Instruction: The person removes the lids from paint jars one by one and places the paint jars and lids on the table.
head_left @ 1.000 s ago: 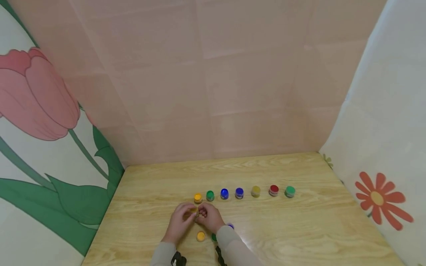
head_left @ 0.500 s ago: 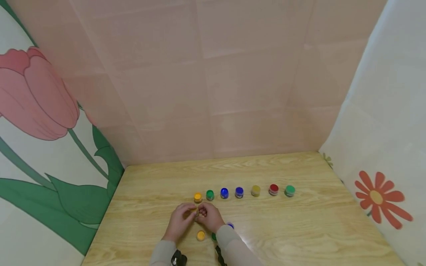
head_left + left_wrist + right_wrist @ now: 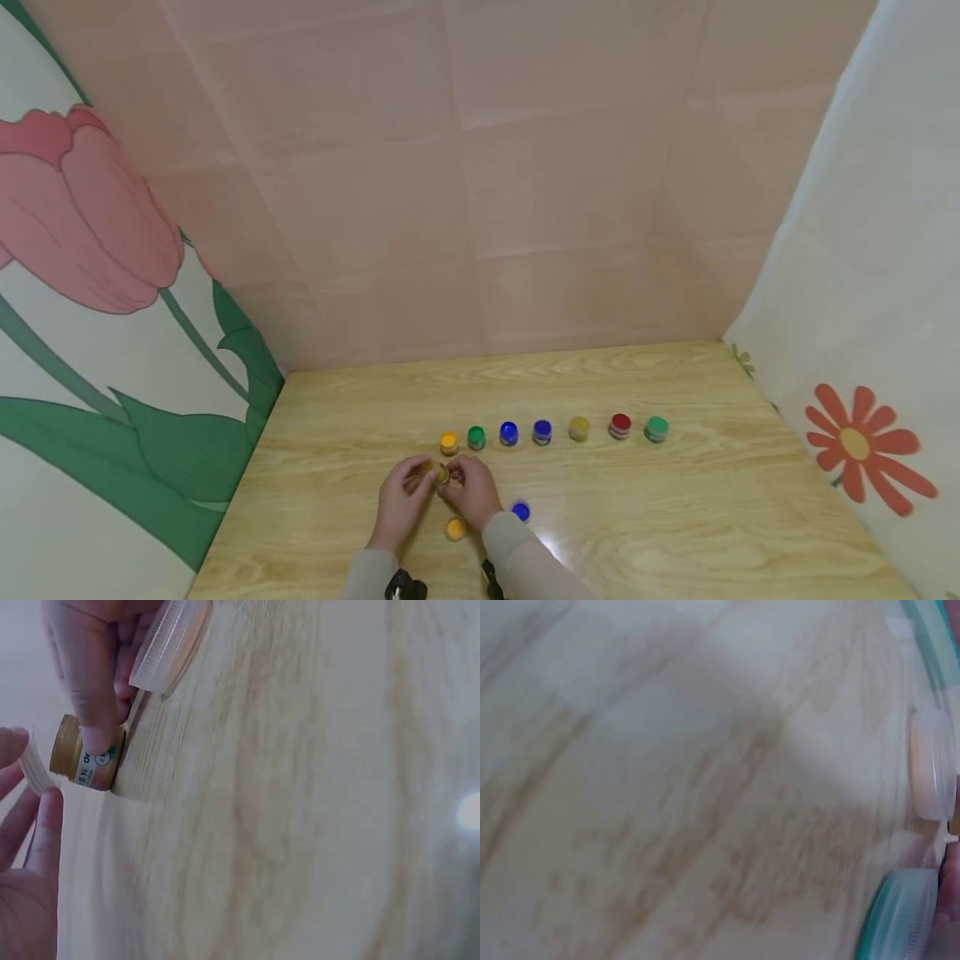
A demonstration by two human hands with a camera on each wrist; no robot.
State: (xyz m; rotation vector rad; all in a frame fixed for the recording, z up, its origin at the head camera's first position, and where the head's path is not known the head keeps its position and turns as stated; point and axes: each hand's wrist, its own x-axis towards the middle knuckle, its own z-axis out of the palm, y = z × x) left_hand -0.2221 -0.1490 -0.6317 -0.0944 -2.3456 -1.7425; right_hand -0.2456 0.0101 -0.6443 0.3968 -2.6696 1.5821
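Note:
In the head view my left hand [image 3: 401, 504] and right hand [image 3: 474, 493] meet over the table's middle. My right hand pinches a small yellow-brown paint jar [image 3: 443, 474]. The left wrist view shows that jar [image 3: 86, 754] lying tilted, its label toward the camera, with a right thumb on it. There my left hand [image 3: 30, 855] holds a pale ribbed lid [image 3: 35, 766] by its edge, a little apart from the jar. An orange lid [image 3: 454, 529] and a blue lid [image 3: 521, 511] lie nearer me. The right wrist view catches a green lid [image 3: 900, 919] beside fingers at its edge.
Beyond my hands stands a row of small paint jars: orange [image 3: 448, 442], green [image 3: 476, 437], two blue, yellow [image 3: 578, 429], red [image 3: 619, 426] and green at the right end. The wooden table [image 3: 712, 517] meets cloth-covered walls behind and on both sides.
My hands have drawn slightly apart, and the lid now shows separate from the jar. The blue lid shows more fully; the green one is now hidden behind my right arm.

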